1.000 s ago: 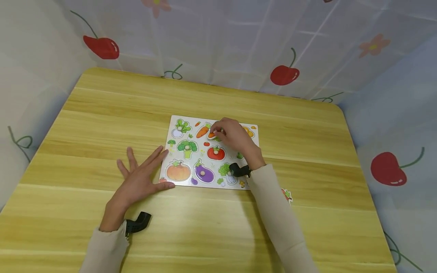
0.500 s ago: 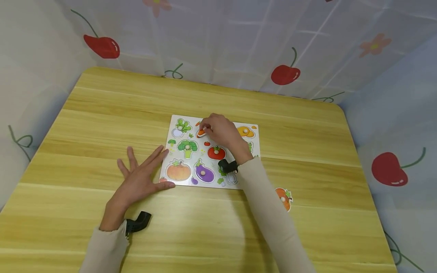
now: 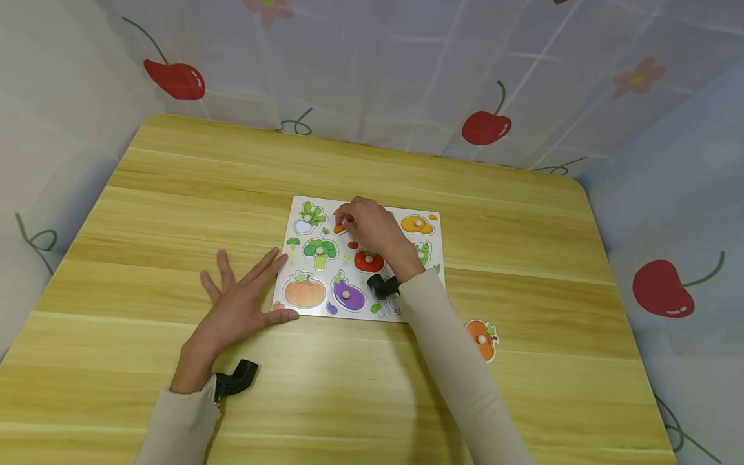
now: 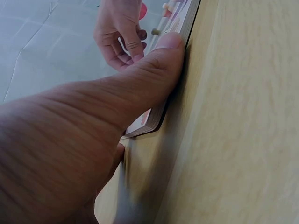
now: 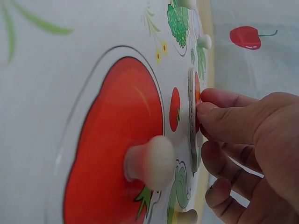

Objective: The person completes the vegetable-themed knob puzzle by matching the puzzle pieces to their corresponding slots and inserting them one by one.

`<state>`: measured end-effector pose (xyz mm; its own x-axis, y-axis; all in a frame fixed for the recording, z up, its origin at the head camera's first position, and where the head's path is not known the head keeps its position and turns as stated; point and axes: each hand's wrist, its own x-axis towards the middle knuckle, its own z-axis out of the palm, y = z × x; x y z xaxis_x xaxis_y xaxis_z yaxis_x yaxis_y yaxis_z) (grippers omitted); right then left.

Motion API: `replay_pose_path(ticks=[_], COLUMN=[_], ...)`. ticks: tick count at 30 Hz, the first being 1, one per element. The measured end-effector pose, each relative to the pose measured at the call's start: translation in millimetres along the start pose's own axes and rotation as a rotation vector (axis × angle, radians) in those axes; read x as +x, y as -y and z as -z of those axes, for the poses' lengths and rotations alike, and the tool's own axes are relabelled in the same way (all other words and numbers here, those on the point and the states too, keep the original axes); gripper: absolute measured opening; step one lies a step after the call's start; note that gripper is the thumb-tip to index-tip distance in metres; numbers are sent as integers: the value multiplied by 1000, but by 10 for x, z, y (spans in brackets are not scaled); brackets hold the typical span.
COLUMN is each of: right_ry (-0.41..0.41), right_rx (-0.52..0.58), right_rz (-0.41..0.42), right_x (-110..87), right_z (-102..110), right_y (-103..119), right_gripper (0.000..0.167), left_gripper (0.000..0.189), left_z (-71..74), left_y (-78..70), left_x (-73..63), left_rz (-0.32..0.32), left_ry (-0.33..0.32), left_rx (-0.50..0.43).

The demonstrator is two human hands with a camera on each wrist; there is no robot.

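A white vegetable knob-puzzle board (image 3: 297, 262) lies on the table. My right hand (image 3: 376, 227) is over its upper middle and pinches a carrot piece (image 3: 340, 228) between thumb and fingers. In the right wrist view, the carrot piece (image 5: 192, 123) stands out from the board's surface, its edge showing, and the fingers hide its knob. My left hand (image 3: 235, 311) has its fingers spread at the board's left side. Its thumb rests on the front left corner, also seen in the left wrist view. An orange pumpkin piece (image 3: 482, 340) lies on the table, right of the board.
Knobbed tomato (image 3: 369, 261), eggplant (image 3: 347, 294) and broccoli (image 3: 319, 251) pieces sit in the board. A paler pumpkin picture (image 3: 304, 292) without a knob is at front left. Cherry-patterned curtains (image 3: 401, 77) border the table (image 3: 325, 387).
My right hand has moved left with the carrot piece, to the carrot picture on the board. The pumpkin piece has come into fuller view beside the right sleeve. My left hand stays put.
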<state>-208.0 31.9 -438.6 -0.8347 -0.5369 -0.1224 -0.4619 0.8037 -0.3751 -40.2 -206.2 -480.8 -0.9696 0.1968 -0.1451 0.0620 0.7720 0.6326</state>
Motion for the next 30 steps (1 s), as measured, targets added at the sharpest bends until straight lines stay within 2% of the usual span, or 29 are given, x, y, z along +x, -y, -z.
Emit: replay_pose_path(ticks=[5,10,19,22,26,30], right_ry=[-1,7,35,43,0,-56], right_rx=[-34,-36,24,87,176,185], right_rz=[10,-17,-12,-1,4,4], right_x=[10,19,21,-5,-79,-188], right_z=[3,5,10,33,85,123], right_y=[5,-13,-32,-60,-145,-255], right_gripper=[18,18,19,24,29,27], left_gripper=[101,100,101,101,101,101], left_z=[-2,5,19,23,19,9], left_y=[14,5,5,6,8,8], left_x=[0,4,4,-1,-2,0], left_rz=[-2,-1,8,9,12,8], left_ry=[-5,2,8,7,6,9], left_rx=[1,-2,1,4,7,-1])
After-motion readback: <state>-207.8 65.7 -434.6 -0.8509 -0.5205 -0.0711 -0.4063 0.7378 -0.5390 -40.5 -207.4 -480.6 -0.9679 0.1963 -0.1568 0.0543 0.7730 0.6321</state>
